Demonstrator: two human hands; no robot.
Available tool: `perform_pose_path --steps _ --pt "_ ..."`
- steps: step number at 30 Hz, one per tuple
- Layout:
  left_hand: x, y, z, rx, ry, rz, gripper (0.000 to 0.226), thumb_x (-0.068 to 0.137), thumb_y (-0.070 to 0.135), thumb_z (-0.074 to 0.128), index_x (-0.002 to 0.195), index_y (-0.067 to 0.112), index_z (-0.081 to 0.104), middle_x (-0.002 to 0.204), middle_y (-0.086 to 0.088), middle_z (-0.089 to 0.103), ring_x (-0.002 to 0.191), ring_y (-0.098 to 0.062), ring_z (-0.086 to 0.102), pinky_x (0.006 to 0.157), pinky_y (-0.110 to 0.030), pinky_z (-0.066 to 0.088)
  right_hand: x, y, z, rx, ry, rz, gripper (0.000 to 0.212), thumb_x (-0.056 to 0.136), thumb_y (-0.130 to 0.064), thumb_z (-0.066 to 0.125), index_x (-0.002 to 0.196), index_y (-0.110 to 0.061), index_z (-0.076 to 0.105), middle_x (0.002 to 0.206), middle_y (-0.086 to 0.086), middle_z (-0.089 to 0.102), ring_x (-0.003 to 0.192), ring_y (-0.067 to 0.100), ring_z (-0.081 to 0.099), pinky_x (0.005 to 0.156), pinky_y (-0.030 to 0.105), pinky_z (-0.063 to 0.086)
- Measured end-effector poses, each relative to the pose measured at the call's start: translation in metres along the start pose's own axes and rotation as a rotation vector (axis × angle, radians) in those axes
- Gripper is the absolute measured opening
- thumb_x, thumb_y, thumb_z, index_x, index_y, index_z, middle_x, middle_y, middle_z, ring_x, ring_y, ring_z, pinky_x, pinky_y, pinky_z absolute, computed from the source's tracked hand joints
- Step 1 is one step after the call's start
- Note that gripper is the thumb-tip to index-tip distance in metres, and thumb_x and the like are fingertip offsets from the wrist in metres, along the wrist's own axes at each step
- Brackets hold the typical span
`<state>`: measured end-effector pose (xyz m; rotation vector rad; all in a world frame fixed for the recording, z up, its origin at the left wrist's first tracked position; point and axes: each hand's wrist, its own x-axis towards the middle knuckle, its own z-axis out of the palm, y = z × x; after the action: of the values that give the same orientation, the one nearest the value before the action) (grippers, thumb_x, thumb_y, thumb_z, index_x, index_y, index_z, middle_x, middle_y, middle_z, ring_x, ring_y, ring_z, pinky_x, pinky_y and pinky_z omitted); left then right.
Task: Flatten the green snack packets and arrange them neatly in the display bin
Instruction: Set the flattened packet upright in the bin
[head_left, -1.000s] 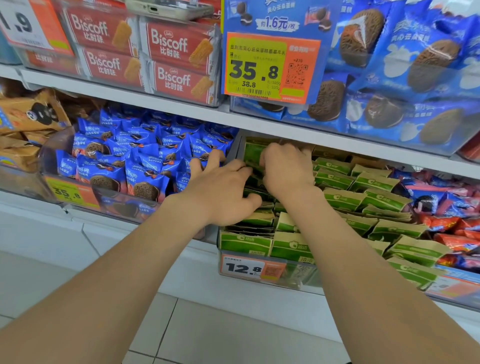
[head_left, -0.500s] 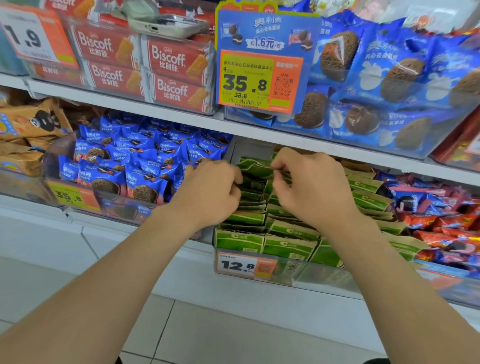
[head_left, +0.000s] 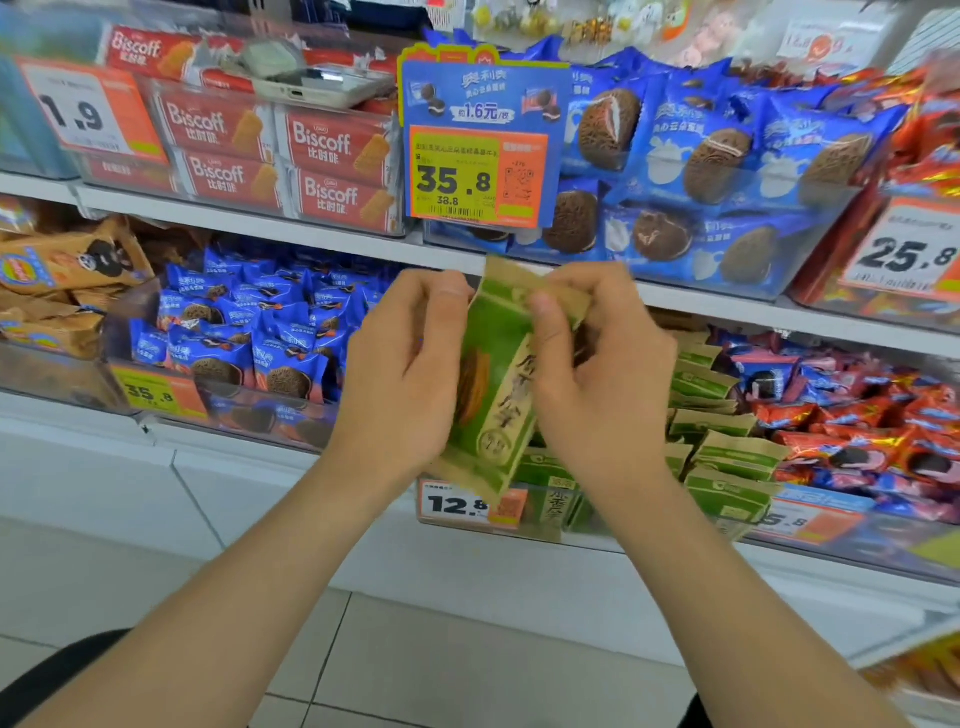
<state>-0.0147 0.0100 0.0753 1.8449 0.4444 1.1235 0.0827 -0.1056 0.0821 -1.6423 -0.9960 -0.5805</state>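
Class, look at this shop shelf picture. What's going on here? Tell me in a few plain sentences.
A person is holding one green packet up in front of the shelf with both hands. The left hand grips its left side and the right hand pinches its upper right edge. Below, other green packets stand in rows in the clear bin, behind a 12.8 price tag. The held packet is not yet in the bin.

Held green packet (head_left: 497, 364) blurred; display bin (head_left: 587, 526) mostly hidden.
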Motion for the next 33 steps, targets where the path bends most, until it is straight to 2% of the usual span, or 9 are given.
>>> perform_pose_path --steps 3,6,8,12,15,19,21,27,33 --pt "-0.009 -0.008 0.010 -0.069 -0.042 -0.172 0.014 0.110 0.020 0.055 0.101 0.023 0.066 0.081 0.015 0.070 0.074 -0.002 0.063 0.076 -0.029 0.051 -0.013 -0.001 0.004 0.176 -0.149 0.274 0.018 0.107 -0.026 0.062 0.100 -0.011 0.070 0.071 0.001 0.066 0.062 0.014 0.059 0.060 0.034 0.049" --pt "-0.014 -0.015 0.015 -0.196 0.031 -0.412 0.013 0.107 0.017 0.057 0.116 0.026 0.057 0.095 0.002 0.075 0.087 -0.014 0.071 0.088 -0.044 0.058 -0.017 -0.004 0.006 0.565 -0.245 0.713 0.050 0.111 -0.039 0.053 0.106 0.009 0.067 0.105 0.033 0.069 0.086 0.034 0.068 0.087 0.053 0.057" --pt "-0.013 -0.015 0.015 -0.270 0.093 -0.487 0.019 0.106 0.017 0.057 0.117 0.031 0.049 0.101 -0.007 0.074 0.085 -0.019 0.070 0.083 -0.046 0.058 -0.019 -0.004 0.006 0.679 -0.330 0.810 0.049 0.111 -0.040 0.053 0.111 0.006 0.071 0.114 0.032 0.070 0.091 0.035 0.069 0.087 0.046 0.060" --pt "-0.010 -0.011 0.013 -0.139 0.082 -0.414 0.006 0.106 0.023 0.056 0.108 0.023 0.062 0.097 0.002 0.069 0.080 -0.005 0.064 0.078 -0.029 0.050 -0.019 -0.001 0.008 0.586 -0.329 0.686 0.043 0.111 -0.035 0.054 0.101 0.001 0.076 0.098 0.027 0.075 0.080 0.032 0.068 0.074 0.049 0.063" --pt "-0.010 -0.010 0.013 -0.122 0.000 -0.408 0.017 0.105 0.034 0.059 0.105 0.018 0.066 0.095 -0.002 0.071 0.084 -0.010 0.067 0.084 -0.037 0.055 -0.016 0.004 0.009 0.402 -0.274 0.493 0.047 0.111 -0.028 0.055 0.084 0.009 0.067 0.079 0.033 0.062 0.063 0.035 0.054 0.064 0.053 0.052" --pt "-0.013 0.000 0.012 -0.195 -0.071 -0.365 0.047 0.100 0.057 0.061 0.104 0.010 0.063 0.104 -0.019 0.068 0.085 -0.017 0.068 0.090 -0.046 0.057 -0.015 0.000 0.005 0.594 -0.336 0.663 0.036 0.109 -0.019 0.057 0.094 0.012 0.070 0.078 0.021 0.068 0.067 0.022 0.062 0.062 0.034 0.058" --pt "-0.015 0.004 0.011 -0.228 -0.100 -0.345 0.056 0.095 0.064 0.065 0.104 0.009 0.062 0.102 -0.019 0.067 0.089 -0.026 0.070 0.089 -0.047 0.058 -0.013 -0.004 0.001 0.690 -0.401 0.746 0.035 0.110 -0.021 0.056 0.103 0.010 0.072 0.088 0.023 0.074 0.074 0.023 0.069 0.067 0.034 0.062" --pt "-0.011 0.002 0.010 -0.226 -0.163 -0.236 0.022 0.107 0.024 0.060 0.090 0.014 0.069 0.072 0.010 0.063 0.069 -0.007 0.060 0.071 -0.027 0.048 -0.013 0.009 0.002 0.447 -0.328 0.511 0.042 0.112 -0.031 0.051 0.092 0.003 0.066 0.083 0.033 0.060 0.069 0.033 0.056 0.071 0.062 0.056" --pt "-0.009 -0.002 0.010 -0.203 -0.213 -0.205 0.019 0.110 0.020 0.056 0.102 0.014 0.071 0.085 0.005 0.072 0.080 -0.006 0.066 0.075 -0.025 0.052 -0.012 0.012 0.001 0.392 -0.335 0.482 0.041 0.113 -0.031 0.051 0.096 0.002 0.067 0.079 0.024 0.064 0.069 0.033 0.058 0.069 0.056 0.056"
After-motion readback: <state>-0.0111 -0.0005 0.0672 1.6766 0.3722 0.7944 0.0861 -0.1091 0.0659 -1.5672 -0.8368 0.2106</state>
